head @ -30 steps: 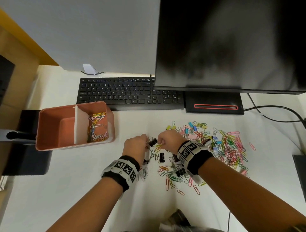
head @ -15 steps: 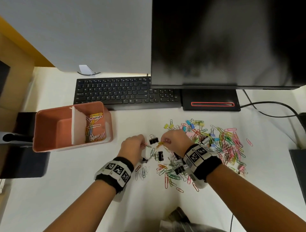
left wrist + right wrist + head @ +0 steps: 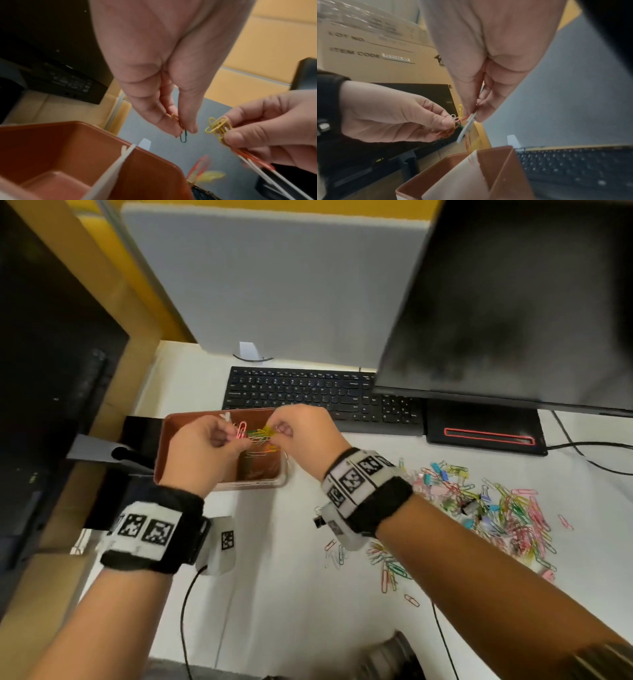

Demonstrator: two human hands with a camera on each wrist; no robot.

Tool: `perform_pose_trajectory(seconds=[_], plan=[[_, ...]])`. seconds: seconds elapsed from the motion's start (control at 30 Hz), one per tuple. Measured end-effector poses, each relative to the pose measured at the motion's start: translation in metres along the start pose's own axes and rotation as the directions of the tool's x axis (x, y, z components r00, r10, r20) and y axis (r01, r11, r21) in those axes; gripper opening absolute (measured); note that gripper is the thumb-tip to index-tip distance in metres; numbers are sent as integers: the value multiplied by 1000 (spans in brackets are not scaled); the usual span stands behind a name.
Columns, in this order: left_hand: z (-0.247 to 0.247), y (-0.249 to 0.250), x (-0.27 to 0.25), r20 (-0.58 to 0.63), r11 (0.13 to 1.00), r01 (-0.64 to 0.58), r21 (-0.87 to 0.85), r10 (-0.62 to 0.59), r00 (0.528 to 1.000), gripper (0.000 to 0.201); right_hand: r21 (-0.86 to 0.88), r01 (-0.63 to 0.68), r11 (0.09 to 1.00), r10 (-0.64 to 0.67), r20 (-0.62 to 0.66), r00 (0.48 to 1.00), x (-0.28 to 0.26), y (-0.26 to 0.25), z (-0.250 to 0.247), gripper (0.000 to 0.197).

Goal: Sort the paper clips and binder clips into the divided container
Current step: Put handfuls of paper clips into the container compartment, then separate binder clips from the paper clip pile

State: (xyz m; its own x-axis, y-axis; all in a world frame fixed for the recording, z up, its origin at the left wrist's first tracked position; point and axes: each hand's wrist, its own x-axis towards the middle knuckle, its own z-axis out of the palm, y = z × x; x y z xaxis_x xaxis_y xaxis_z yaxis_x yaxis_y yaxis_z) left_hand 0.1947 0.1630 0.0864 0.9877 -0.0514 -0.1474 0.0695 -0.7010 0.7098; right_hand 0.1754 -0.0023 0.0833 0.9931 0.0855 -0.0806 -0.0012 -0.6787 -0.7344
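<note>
Both hands hover over the orange divided container [image 3: 170,428], each pinching paper clips. In the left wrist view my left hand [image 3: 184,130] pinches a green and an orange clip [image 3: 183,136] between thumb and fingers. My right hand [image 3: 224,133] holds a bunch of yellow clips [image 3: 216,125] with red and white ones below. From the head view my left hand [image 3: 236,440] and right hand [image 3: 279,430] nearly meet above the right compartment, coloured clips [image 3: 257,436] between them. A white divider [image 3: 111,174] splits the container. The loose pile of clips [image 3: 496,515] lies on the table to the right.
A black keyboard [image 3: 308,392] lies just behind the container, with a monitor [image 3: 513,302] and its stand [image 3: 486,433] to the right. A black binder clip [image 3: 318,522] sits beside my right wrist. A cardboard box and dark equipment [image 3: 51,371] stand left.
Both hands have left the pile on the table and moved up and left to above the container, carrying paper clips. The head view has swung left with them.
</note>
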Motion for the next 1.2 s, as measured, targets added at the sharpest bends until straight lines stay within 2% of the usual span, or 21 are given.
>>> perform_pose_trajectory(seconds=[0.1,0.17,0.27,0.33,0.43,0.57,0.67,0.8,0.87,0.93,1.0,1.07,1.13,1.2], plan=[[0,-10,7,60,995,51,90,-56,997,29,91,-97,991,93,54,994,14,-8,17,32],[1,-15,1,66,992,38,117,-46,997,35,148,-156,977,148,62,987,7,1,18,35],[6,-19,-21,94,1000,-21,-6,22,995,22,139,-197,970,198,6,980,-20,32,8,23],[18,-17,-40,163,996,-76,-45,83,983,13,80,-255,964,257,-18,966,-43,60,-1,18],[47,-21,-62,297,987,-155,-54,164,941,9,4,-369,929,369,-16,929,-78,101,-9,15],[103,-19,-71,459,966,-257,9,225,860,20,-57,-491,870,491,-11,871,-118,145,-19,15],[137,-14,-61,508,941,-329,74,249,825,30,-64,-486,872,488,30,872,-123,155,-16,17],[162,-11,-44,567,889,-408,209,230,791,40,-156,-379,912,403,171,899,-112,147,-2,20],[172,-8,-35,612,849,-448,280,202,765,37,-213,-308,927,358,261,897,-106,145,5,24],[178,-4,-29,656,784,-494,376,152,740,25,-267,-244,932,325,326,888,-101,144,10,24],[181,-1,-26,649,754,-507,416,144,747,21,-303,-194,933,297,346,890,-98,146,13,16],[182,-4,-25,647,742,-536,401,185,740,28,-323,-176,930,286,336,897,-96,149,12,11],[182,-6,-24,660,733,-550,400,186,728,31,-341,-181,922,305,355,884,-93,154,9,13],[183,-7,-22,661,735,-528,424,148,736,29,-351,-210,913,343,377,860,-91,158,4,15]])
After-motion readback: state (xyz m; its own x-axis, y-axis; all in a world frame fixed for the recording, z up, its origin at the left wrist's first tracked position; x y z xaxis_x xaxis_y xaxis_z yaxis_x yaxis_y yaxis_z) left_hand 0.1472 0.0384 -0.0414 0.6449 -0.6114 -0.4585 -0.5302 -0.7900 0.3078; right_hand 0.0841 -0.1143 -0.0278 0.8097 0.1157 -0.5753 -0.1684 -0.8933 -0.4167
